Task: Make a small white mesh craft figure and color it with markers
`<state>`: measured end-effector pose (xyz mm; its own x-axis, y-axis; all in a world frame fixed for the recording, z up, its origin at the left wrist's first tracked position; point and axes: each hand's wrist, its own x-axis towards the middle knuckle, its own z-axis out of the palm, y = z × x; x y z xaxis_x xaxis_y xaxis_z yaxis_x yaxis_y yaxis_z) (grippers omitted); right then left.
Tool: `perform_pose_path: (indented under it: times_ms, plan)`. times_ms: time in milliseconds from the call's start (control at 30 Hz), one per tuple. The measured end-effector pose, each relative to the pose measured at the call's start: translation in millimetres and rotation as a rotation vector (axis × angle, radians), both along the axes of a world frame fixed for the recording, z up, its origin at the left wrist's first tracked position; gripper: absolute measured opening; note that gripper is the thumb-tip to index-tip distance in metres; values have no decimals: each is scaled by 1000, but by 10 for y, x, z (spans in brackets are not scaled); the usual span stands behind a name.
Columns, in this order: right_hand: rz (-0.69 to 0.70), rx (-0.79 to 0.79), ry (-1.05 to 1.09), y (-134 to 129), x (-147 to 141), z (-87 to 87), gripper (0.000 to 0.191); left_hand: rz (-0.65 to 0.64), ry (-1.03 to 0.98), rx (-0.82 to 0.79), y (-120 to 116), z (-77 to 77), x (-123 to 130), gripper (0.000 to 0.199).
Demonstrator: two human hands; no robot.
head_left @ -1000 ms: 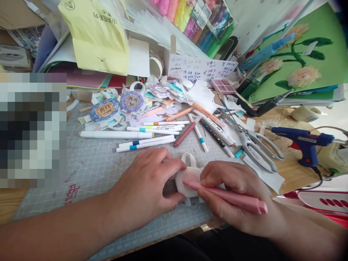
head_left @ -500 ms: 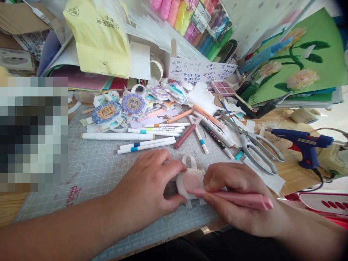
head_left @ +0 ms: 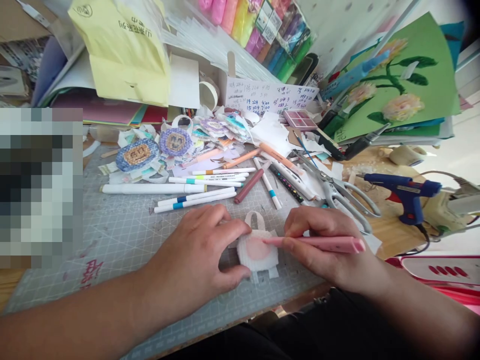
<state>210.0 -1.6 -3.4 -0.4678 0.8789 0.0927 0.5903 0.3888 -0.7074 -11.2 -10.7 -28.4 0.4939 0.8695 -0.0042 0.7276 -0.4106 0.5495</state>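
A small white textured fabric piece (head_left: 245,259) lies on the cutting mat with a loop at its top and a pale pink patch in the middle. My left hand (head_left: 204,252) holds its left edge between curved thumb and index finger. In my right hand (head_left: 326,252) a pink marker (head_left: 333,244) is pinched, lying nearly level. The marker's tip touches the right upper part of the pink patch.
Several white markers (head_left: 198,200), a brown marker (head_left: 249,185) and grey scissors (head_left: 343,192) lie beyond my hands. Decorated fabric pieces (head_left: 138,154) are heaped behind. A blue glue gun (head_left: 407,187) rests at the right. The grey cutting mat (head_left: 123,225) covers the table.
The marker tip has moved up and right across the pink patch, and my right hand has risen slightly, baring more of the fabric piece. My left hand keeps its hold. The view has shifted slightly.
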Motion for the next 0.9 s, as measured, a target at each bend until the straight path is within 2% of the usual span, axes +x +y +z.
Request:
perform_pose_path:
  times_ms: [233,367,467,567,733,900]
  plan:
    - [5,-110,87,-48,34,21,19,1,-4,-5,5,6,11,33]
    - [-42,1,88,-50,5,22,18,2,1,-4,7,12,15,31]
    - [43,86,31,-56,0,32,20,9,4,-2,3,21,17,32]
    - [116,52,42,-88,-10,34,21,3,-1,4,-2,28,15,33]
    - [99,-28,135,-144,-56,-1,20,3,2,18,-4,15,10,34]
    - [138,-3,69,-137,-70,-1,19,-5,-5,14,-12,-4,7,35]
